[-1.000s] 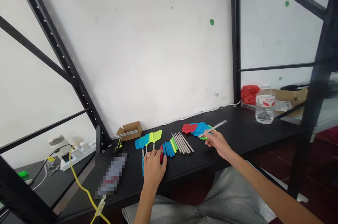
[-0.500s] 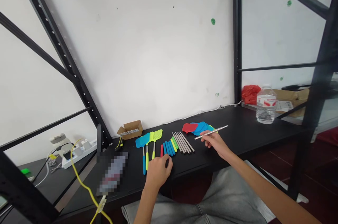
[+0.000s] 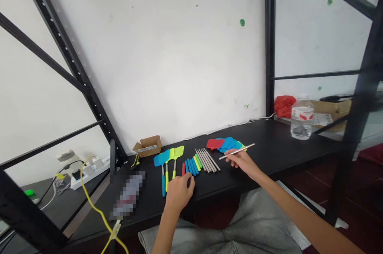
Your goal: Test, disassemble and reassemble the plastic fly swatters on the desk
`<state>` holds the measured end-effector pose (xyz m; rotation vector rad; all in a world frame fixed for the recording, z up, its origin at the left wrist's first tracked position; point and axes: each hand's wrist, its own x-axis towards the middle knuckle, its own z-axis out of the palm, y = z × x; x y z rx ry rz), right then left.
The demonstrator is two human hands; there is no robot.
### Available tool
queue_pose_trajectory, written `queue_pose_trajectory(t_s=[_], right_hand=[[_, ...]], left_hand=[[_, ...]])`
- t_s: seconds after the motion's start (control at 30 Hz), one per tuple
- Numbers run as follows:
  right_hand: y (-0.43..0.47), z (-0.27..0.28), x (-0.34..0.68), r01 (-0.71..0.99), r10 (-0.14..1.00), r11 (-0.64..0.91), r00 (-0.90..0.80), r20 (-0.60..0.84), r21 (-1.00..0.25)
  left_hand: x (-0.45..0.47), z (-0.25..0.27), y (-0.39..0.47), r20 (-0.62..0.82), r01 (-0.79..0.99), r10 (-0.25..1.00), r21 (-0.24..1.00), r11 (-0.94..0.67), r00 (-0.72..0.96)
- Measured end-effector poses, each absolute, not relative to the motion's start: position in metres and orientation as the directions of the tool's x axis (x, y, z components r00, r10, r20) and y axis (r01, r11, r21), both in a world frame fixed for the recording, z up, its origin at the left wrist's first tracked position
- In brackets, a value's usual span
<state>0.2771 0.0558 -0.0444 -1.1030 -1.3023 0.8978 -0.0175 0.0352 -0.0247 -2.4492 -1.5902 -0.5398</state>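
My right hand [image 3: 241, 161] pinches a thin metal rod [image 3: 247, 147], tilted up to the right above the table. Below it to the left, several similar metal rods [image 3: 208, 160] lie side by side. My left hand [image 3: 180, 190] is low over the table's front, its fingers curled; whatever they may hold is hidden. Just beyond it are a red handle grip [image 3: 183, 169], several blue grips [image 3: 191, 167] and green grips [image 3: 198, 161]. To its left lie a blue fly swatter [image 3: 162, 159] and yellow-green fly swatters [image 3: 178, 152], with handles attached. Loose red [image 3: 214, 143] and blue swatter heads [image 3: 226, 144] lie behind my right hand.
A small open cardboard box [image 3: 149, 146] and a yellow-black cutter [image 3: 135, 162] are at the back left. A yellow cable [image 3: 95, 209] hangs over the left side, near a power strip [image 3: 89, 174]. A water bottle [image 3: 302, 117] stands at right, inside black rack posts [image 3: 269, 42].
My right hand has shifted slightly left with the rod, whose far end now sits a little lower and further left. My left hand is nearly still.
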Motion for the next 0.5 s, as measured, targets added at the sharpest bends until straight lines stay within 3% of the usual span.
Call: queue_pose_trajectory(t_s=[0.2, 0.4, 0.5], right_hand=[[0.0539, -0.0422, 0.2759, 0.102, 0.961, 0.257, 0.078, 0.265, -0.961], [0.0532, -0.0418, 0.2756, 0.111, 0.962, 0.254, 0.076, 0.263, -0.961], [0.0538, -0.0427, 0.2764, 0.105, 0.962, 0.255, 0.071, 0.263, -0.961]], left_hand=[[-0.0174, -0.0247, 0.0351, 0.400, 0.918, 0.847, 0.033, -0.394, 0.350], [-0.0174, -0.0247, 0.0350, 0.480, 0.990, 0.875, 0.077, -0.121, 0.070], [-0.0169, -0.0259, 0.0360, 0.476, 0.994, 0.879, 0.089, -0.056, 0.007]])
